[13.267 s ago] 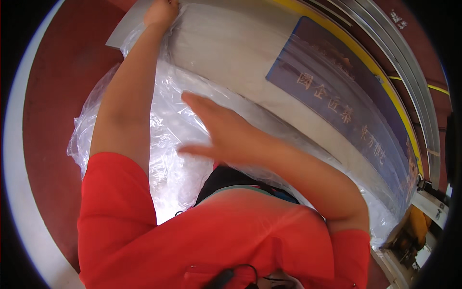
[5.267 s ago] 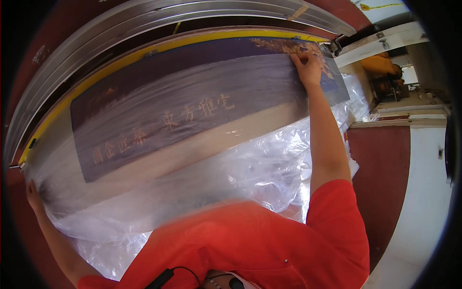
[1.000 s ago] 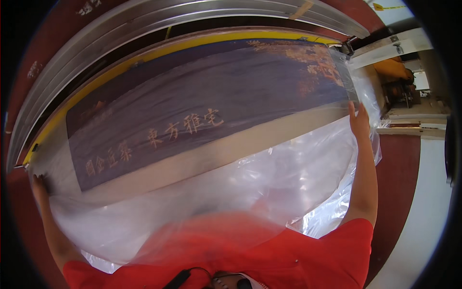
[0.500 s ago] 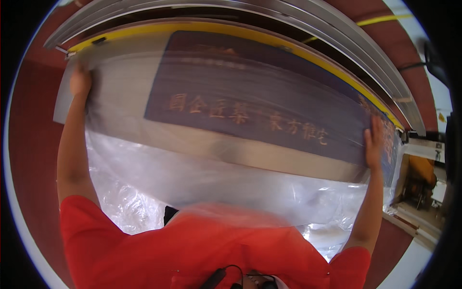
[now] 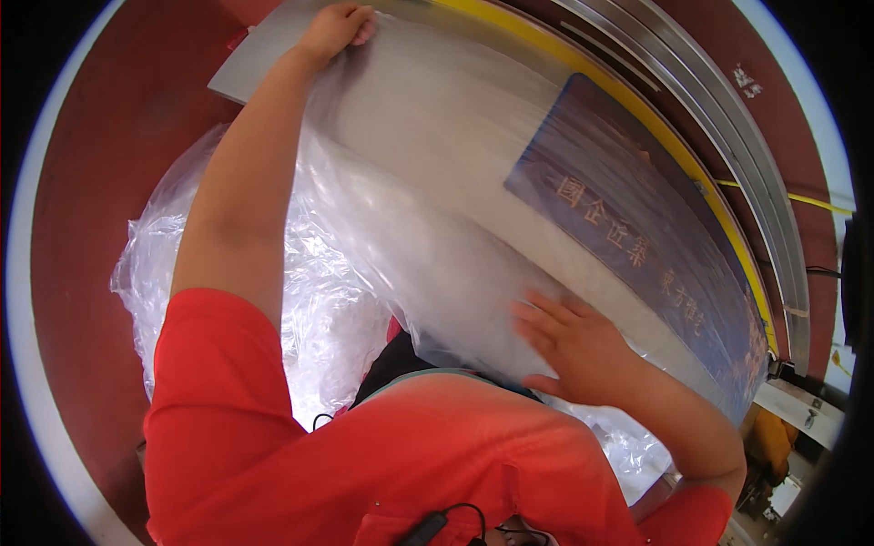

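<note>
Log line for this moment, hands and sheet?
left hand: grips far corner of panel | right hand: flat on plastic film | film: draped over panel

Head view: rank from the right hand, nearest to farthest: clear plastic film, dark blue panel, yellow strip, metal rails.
1. Clear plastic film: directly under the right hand, palm flat on it.
2. Dark blue panel: up and right of the hand.
3. Yellow strip: along the board's far edge, beyond the panel.
4. Metal rails: outermost, past the strip.
</note>
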Action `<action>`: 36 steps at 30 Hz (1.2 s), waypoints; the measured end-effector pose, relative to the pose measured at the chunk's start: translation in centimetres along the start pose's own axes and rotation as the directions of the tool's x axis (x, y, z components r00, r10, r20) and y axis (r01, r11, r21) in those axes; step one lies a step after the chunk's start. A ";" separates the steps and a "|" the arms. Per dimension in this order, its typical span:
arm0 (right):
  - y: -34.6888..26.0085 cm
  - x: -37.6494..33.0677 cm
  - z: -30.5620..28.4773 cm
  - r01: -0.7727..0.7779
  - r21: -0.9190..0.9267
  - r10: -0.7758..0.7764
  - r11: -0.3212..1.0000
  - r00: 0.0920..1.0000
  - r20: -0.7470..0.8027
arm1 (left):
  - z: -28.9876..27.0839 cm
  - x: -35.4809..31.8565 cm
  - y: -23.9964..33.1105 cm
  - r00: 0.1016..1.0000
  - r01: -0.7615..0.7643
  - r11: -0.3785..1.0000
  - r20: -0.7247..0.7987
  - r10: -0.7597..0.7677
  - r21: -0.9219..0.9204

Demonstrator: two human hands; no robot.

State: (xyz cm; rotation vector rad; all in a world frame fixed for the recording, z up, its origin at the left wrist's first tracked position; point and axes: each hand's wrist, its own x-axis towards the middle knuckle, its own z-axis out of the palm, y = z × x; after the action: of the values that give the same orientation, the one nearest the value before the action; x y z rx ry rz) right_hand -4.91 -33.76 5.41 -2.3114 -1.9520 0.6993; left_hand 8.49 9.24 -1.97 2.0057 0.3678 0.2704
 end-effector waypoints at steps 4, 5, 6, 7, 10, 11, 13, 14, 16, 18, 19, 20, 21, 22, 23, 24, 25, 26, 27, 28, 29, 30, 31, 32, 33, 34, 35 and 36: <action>-0.6 4.6 -1.4 -0.330 0.188 0.203 0.925 0.848 0.490 | 0.4 -0.7 -0.6 0.998 -0.063 0.970 -0.046 0.053 -0.235; -0.9 6.3 -1.6 -0.230 0.363 0.155 0.903 0.962 0.225 | 0.4 -0.7 -0.6 0.997 -0.066 0.977 -0.052 0.057 -0.202; -1.3 8.6 -2.1 -0.087 0.498 0.140 0.863 0.988 -0.069 | 0.4 -0.7 -0.6 0.996 -0.075 0.983 -0.052 0.067 -0.168; -1.4 11.8 -1.2 0.086 0.606 0.156 0.790 0.929 -0.336 | 0.3 -0.6 -0.7 0.998 -0.058 0.983 -0.048 0.050 -0.174; -2.3 20.5 -1.3 -0.044 0.960 0.285 0.278 0.958 -0.039 | 1.0 0.2 -0.2 0.996 -0.082 0.990 -0.031 0.079 -0.114; -2.4 21.9 -2.0 -0.167 0.984 0.202 0.057 0.967 0.152 | 0.7 -0.1 0.2 0.993 -0.115 0.993 -0.039 0.114 -0.026; -2.4 20.6 -2.6 -0.085 0.991 -0.028 0.104 0.996 0.089 | 0.9 -0.1 1.0 0.988 -0.145 0.987 -0.046 0.149 0.070; -2.7 19.4 -3.3 -0.043 0.991 -0.152 0.126 0.986 0.062 | 0.8 -0.1 0.6 0.988 -0.134 0.987 -0.062 0.139 0.084; -1.6 12.9 -6.4 0.074 0.947 -0.285 0.313 0.958 0.020 | -0.1 -0.6 -0.6 0.990 -0.068 0.988 -0.111 0.084 0.142; 0.2 4.0 -7.3 0.140 0.950 -0.144 0.278 0.984 -0.103 | -0.4 -1.0 -0.6 0.988 -0.007 0.976 -0.149 0.041 0.220; 1.1 -1.2 -7.1 0.164 0.949 0.001 0.270 0.985 -0.170 | -0.3 -0.9 -0.5 0.985 -0.003 0.965 -0.164 0.048 0.262; 2.2 -6.7 -6.3 0.194 0.944 0.178 0.265 0.953 -0.245 | -0.6 -1.1 -0.7 0.982 0.008 0.951 -0.183 0.051 0.311; 2.1 -12.7 -5.4 0.221 0.929 0.394 0.297 0.858 -0.330 | -0.2 -0.6 -0.3 0.981 -0.005 0.940 -0.181 0.071 0.340; 1.8 -18.3 -4.3 0.225 0.912 0.580 0.342 0.713 -0.394 | -0.2 0.0 -0.1 0.978 -0.019 0.928 -0.186 0.095 0.373; 1.7 -23.9 -2.4 0.199 0.900 0.728 0.388 0.532 -0.432 | -0.1 0.6 -0.4 0.976 -0.036 0.912 -0.184 0.121 0.410; 1.3 -29.2 -0.7 0.154 0.896 0.828 0.417 0.343 -0.444 | 0.0 1.1 -0.8 0.974 -0.051 0.896 -0.175 0.142 0.442; 1.0 -34.1 1.1 0.097 0.901 0.885 0.423 0.169 -0.433 | -0.1 1.5 -1.5 0.942 -0.085 0.836 -0.231 0.245 0.541; 0.7 -38.5 2.8 0.030 0.917 0.916 0.399 0.036 -0.400 | -0.1 2.0 -2.6 0.897 -0.109 0.770 -0.273 0.349 0.629; 0.2 -43.1 4.5 -0.046 0.940 0.939 0.338 -0.057 -0.340 | 0.2 1.9 -2.6 0.917 -0.068 0.762 -0.261 0.302 0.644; -0.2 -47.8 6.2 -0.137 0.960 0.960 0.243 -0.107 -0.258 | 0.2 1.8 -2.5 0.919 -0.011 0.746 -0.288 0.270 0.666; -1.0 -54.2 6.4 -0.316 0.948 0.991 -0.044 0.109 0.082 | 0.9 1.5 -1.4 0.953 0.004 0.699 -0.215 0.214 0.715; -1.7 -57.3 6.7 -0.357 0.920 0.934 -0.164 -0.357 0.029 | 0.3 1.9 -2.4 0.963 -0.012 0.522 -0.131 0.237 0.853; -2.6 -59.0 3.8 -0.616 0.771 0.875 -0.163 -0.451 -0.175 | 0.5 1.7 -2.7 0.931 0.002 0.545 -0.200 0.305 0.839; -4.0 -64.9 1.7 -0.531 0.845 0.831 -0.063 -0.497 -0.251 | -0.9 3.2 -5.0 0.937 0.082 0.569 -0.258 0.236 0.818; -5.6 -68.6 -2.3 -0.843 0.504 0.678 -0.186 -0.482 -0.555 | 0.5 4.0 -5.5 0.928 -0.006 0.611 -0.223 0.298 0.791; -1.6 -58.5 -4.9 -0.960 0.137 0.437 -0.243 -0.235 -0.869 | -1.0 2.7 -4.5 0.940 0.068 0.550 -0.239 0.246 0.832; -1.5 -45.9 -7.9 -0.858 -0.179 0.228 -0.482 0.074 -0.971 | -1.3 2.5 -4.3 0.945 0.084 0.538 -0.238 0.223 0.839; -0.6 -41.7 -5.7 -0.988 -0.105 0.151 -0.110 0.088 -0.985 | -0.8 3.0 -4.1 0.950 0.077 0.537 -0.225 0.216 0.840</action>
State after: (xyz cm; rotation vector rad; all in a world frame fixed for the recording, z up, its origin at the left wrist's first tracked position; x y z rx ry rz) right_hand -8.02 -71.57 23.73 -3.1090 -0.1476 -1.8569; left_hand 10.43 12.72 -5.24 2.9750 0.7194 0.5350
